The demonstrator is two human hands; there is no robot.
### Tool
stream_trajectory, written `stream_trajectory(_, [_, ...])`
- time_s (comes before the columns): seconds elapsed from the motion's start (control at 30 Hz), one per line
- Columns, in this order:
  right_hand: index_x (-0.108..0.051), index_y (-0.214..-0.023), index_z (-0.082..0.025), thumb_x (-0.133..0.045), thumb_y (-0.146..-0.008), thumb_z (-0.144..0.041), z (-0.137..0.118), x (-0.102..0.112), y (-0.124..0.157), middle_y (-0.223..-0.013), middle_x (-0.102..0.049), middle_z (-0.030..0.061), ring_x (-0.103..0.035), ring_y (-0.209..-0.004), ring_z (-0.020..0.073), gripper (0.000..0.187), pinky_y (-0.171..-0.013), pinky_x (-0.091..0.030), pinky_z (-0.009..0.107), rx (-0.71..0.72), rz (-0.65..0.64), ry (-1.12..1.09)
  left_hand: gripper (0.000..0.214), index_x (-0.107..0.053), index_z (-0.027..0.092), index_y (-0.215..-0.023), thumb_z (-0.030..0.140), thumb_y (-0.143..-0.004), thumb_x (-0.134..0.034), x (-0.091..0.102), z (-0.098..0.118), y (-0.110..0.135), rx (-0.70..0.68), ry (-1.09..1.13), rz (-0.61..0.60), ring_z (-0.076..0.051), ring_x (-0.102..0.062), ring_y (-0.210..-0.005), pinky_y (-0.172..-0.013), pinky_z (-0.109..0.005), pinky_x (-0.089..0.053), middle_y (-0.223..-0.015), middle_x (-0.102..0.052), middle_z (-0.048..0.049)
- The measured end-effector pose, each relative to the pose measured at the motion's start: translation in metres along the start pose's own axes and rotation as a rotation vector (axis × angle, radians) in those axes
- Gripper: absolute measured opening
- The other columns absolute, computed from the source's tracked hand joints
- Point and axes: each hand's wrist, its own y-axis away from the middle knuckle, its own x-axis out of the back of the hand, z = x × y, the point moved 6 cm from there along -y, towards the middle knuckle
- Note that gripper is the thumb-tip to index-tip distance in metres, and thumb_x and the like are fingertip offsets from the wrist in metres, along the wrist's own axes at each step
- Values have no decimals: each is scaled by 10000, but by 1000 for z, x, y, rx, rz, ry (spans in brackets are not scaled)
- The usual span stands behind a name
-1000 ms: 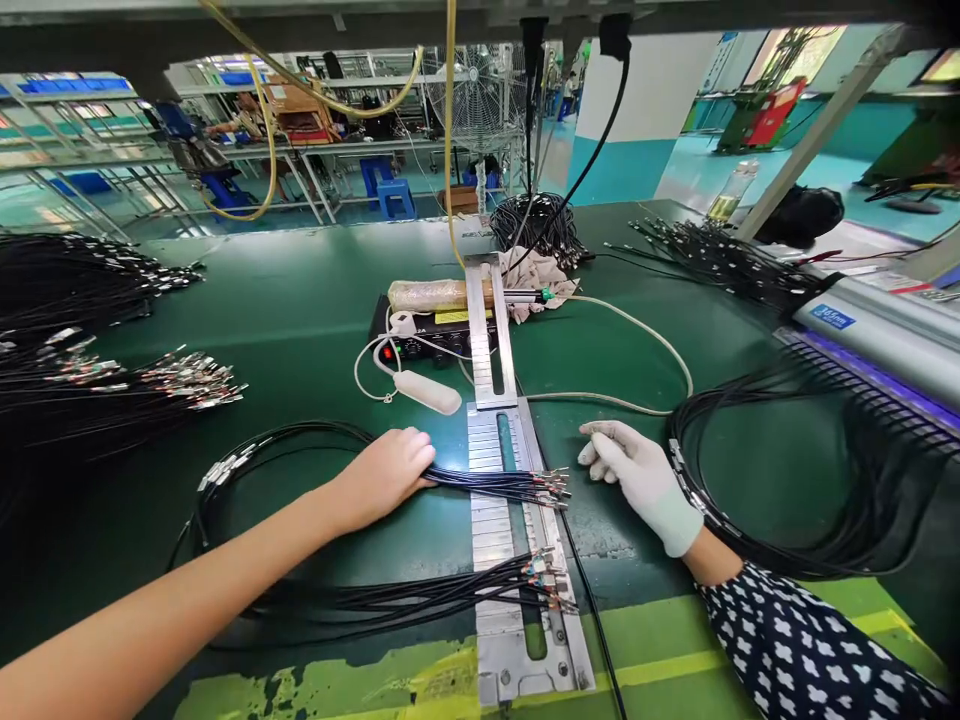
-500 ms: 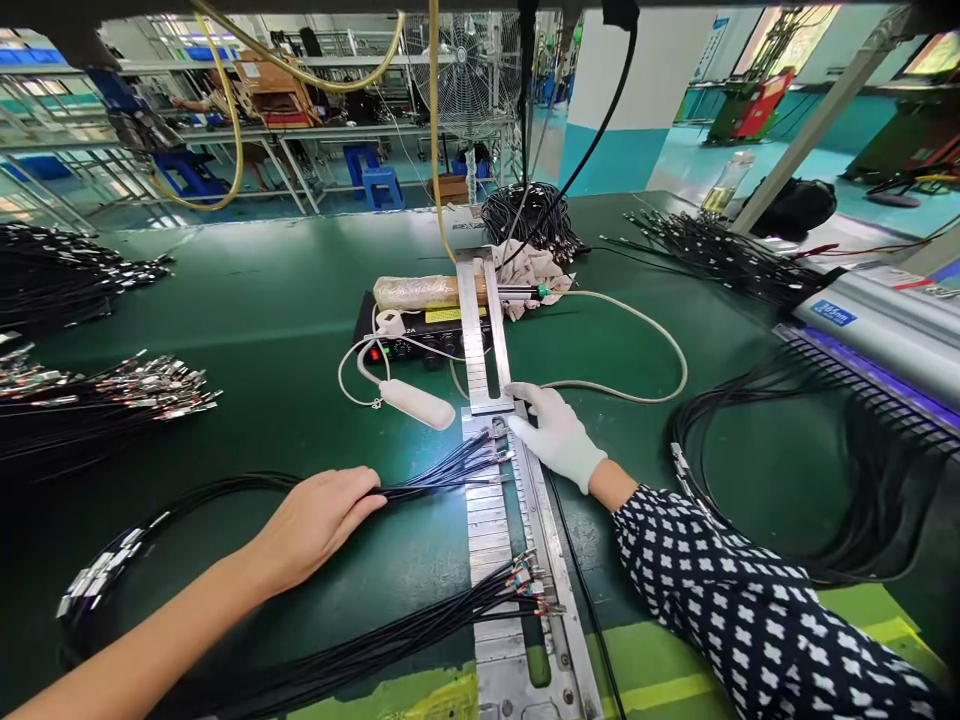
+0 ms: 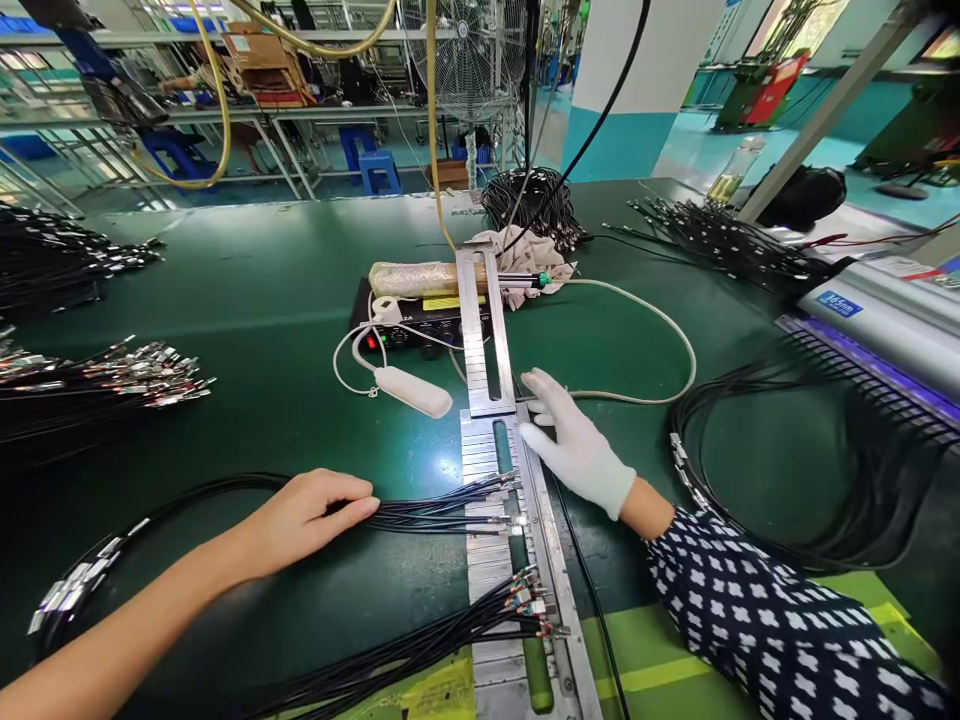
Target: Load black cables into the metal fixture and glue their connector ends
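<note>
Bare, my left hand (image 3: 304, 515) is closed around a bundle of thin black cables (image 3: 424, 515). Their connector ends lie across the slotted metal fixture (image 3: 487, 555), fanned into a few groups. On my right hand (image 3: 577, 455) is a white glove; its fingers are spread over the fixture's right edge, with nothing held. Whether its fingertips touch the metal I cannot tell. Nearer to me, a second black cable bundle (image 3: 442, 635) lies over the same fixture, with coloured wires and connectors at its ends.
A white lamp (image 3: 412, 390) lights the table left of the fixture. Behind it stand a black control box (image 3: 416, 330) and a wrapped tube (image 3: 412, 280). Cable piles (image 3: 142, 375) lie at left. At right is a silver unit (image 3: 885, 305) with cables along its purple-lit edge.
The cable ends have shifted toward me along the fixture and lie flatter across it. My right hand has drawn away from them to the right, its fingers spreading. My left hand keeps its hold.
</note>
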Motion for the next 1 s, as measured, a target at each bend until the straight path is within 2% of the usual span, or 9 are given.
stream_trajectory(0.07, [-397,-1463,-293,-519,-937,-299,3,8,10,-1615,-310,95,-651,-1152,224,539,-1018,-549,439,8,36,-56,426,-541,211,-658,448,-985,-405,3,3,-5,33,-39,40,-152,-527,-671,-677,-278,-407,-680,-554,7])
stream_trajectory(0.13, [-447,-1411,-269,-523,-929,-295,7,15,19,-1561,-386,118,-681,-1076,213,488,-984,-569,441,3,83,-92,316,-649,217,-888,445,-966,-445,1,14,-12,58,-42,100,-215,-563,-863,-811,-352,-424,-920,-651,-55])
stream_trajectory(0.2, [-490,-1357,-248,-519,-920,-275,8,16,25,-1470,-490,125,-685,-1054,213,438,-964,-577,438,-5,101,-97,329,-638,219,-1124,444,-953,-469,-8,29,-21,64,68,135,-254,-566,-994,-897,-408,-430,-1109,-662,-95])
stream_trajectory(0.27, [-523,-1313,-247,-507,-918,-248,6,13,28,-1343,-600,106,-688,-1027,209,395,-939,-583,427,-12,81,-92,333,-648,206,-1109,430,-963,-450,-18,44,-31,64,235,121,-238,-594,-960,-869,-389,-471,-1050,-685,-84])
stream_trajectory(0.33, [-554,-1275,-259,-514,-907,-225,2,8,29,-1238,-667,76,-688,-995,207,371,-913,-583,420,-17,52,-88,298,-685,205,-924,389,-968,-455,-24,53,-38,58,343,65,-187,-629,-817,-748,-306,-509,-866,-701,-34])
stream_trajectory(0.47, [-578,-1240,-254,-518,-892,-206,-1,5,26,-1173,-688,65,-678,-925,198,356,-853,-580,400,-42,28,-98,255,-724,224,-746,337,-917,-572,-21,56,-45,36,446,-4,-129,-656,-658,-602,-213,-513,-712,-712,26])
stream_trajectory(0.73, [-619,-1160,-214,-505,-904,-219,1,12,18,-973,-684,49,-651,-769,156,281,-753,-586,324,-115,12,-152,267,-723,208,-1046,332,-966,-500,-12,32,-84,27,317,294,-183,-678,-851,-798,-317,-551,-942,-742,-50])
stream_trajectory(0.83, [-619,-1159,-202,-511,-898,-220,1,13,17,-950,-671,46,-637,-736,147,284,-731,-582,318,-139,5,-164,264,-724,215,-1032,302,-979,-481,-8,28,-94,-81,265,322,-179,-675,-895,-849,-315,-548,-943,-729,-45])
stream_trajectory(1.0, [-618,-1177,-209,-514,-893,-203,4,10,17,-904,-640,26,-617,-732,146,302,-731,-566,319,-166,-10,-212,288,-703,227,-1121,237,-996,-444,-2,28,-93,-225,157,309,-146,-652,-837,-776,-268,-537,-929,-684,-37])
